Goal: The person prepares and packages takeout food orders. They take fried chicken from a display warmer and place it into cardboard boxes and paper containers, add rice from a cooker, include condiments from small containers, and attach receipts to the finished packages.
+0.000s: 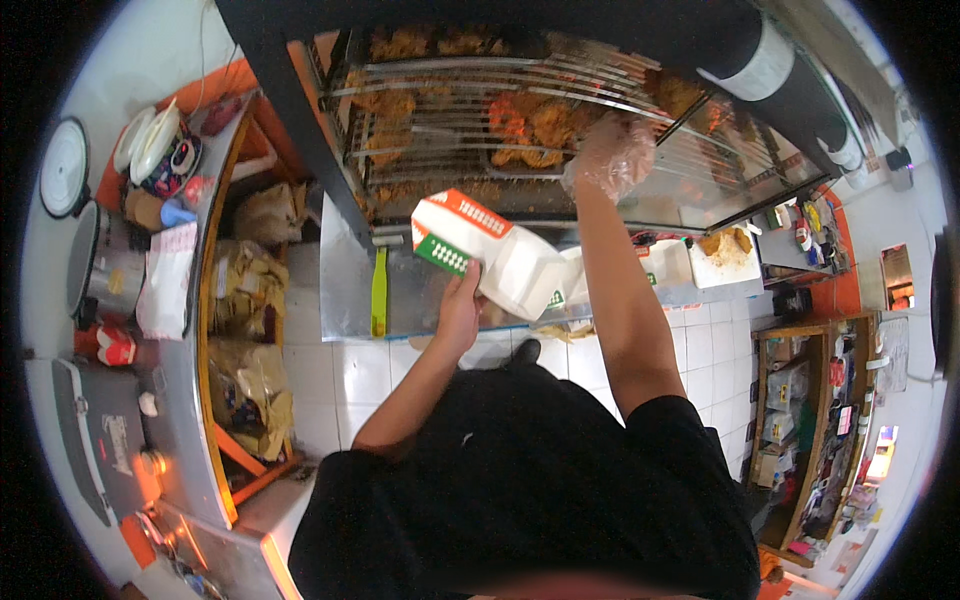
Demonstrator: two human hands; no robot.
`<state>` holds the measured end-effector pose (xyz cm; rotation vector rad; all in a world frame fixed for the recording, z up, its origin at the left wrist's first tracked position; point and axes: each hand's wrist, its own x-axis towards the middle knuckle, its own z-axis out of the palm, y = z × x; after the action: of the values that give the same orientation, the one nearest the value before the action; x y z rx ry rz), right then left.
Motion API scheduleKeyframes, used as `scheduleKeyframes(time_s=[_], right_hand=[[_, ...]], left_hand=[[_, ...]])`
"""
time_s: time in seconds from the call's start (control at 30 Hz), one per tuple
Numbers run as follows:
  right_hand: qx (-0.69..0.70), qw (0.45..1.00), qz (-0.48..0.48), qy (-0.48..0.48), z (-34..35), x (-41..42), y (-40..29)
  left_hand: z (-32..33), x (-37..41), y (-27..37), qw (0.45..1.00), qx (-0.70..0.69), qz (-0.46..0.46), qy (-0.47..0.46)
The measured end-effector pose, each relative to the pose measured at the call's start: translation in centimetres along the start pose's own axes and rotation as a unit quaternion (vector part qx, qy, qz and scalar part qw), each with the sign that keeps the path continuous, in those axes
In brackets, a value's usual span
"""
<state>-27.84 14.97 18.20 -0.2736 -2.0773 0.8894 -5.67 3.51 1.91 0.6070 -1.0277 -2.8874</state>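
My left hand (461, 307) is bare and holds an open paperboard food box (469, 229), white with orange and green printed panels, above the metal counter. In a clear plastic glove, my right hand (616, 156) reaches into a glass-sided food warmer. It is beside the fried chicken pieces (534, 129) on a tray; whether its fingers grip a piece cannot be told. Wire racks (450, 75) in the warmer bear more fried chicken.
A lime-green utensil (379, 292) lies on the steel counter (345, 307). More open boxes (666, 261) and a white board (721, 259) with fried pieces are at right. Left stands a metal table (169, 390) with a large pot (112, 262); shelves (817, 435) stand at far right.
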Motion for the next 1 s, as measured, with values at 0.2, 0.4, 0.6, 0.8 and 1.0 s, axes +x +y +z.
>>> scheduleKeyframes(time_s=[0.2,0.4,0.6,0.8,1.0], right_hand=[[0.119,0.989,-0.052,0.067,-1.8,-3.1,0.8],[0.486,0.87,0.082,0.006,-3.6,-3.7,2.1],[0.379,0.893,0.127,-0.209,-13.4,-8.5,4.4],[0.187,0.866,-0.126,-0.447,-14.4,-13.0,7.8],[0.204,0.873,-0.121,-0.426,-15.7,-11.7,11.3]], left_hand=[[1.1,-0.1,-0.4,1.0,-0.02,0.005,0.018],[1.3,0.5,-0.3,0.999,-0.01,0.01,0.031],[0.3,0.8,-0.3,1.0,-0.003,0.015,-0.016],[0.8,-0.3,0.3,0.999,-0.028,-0.034,-0.028],[1.2,-0.4,-1.0,0.997,0.006,-0.071,-0.028]])
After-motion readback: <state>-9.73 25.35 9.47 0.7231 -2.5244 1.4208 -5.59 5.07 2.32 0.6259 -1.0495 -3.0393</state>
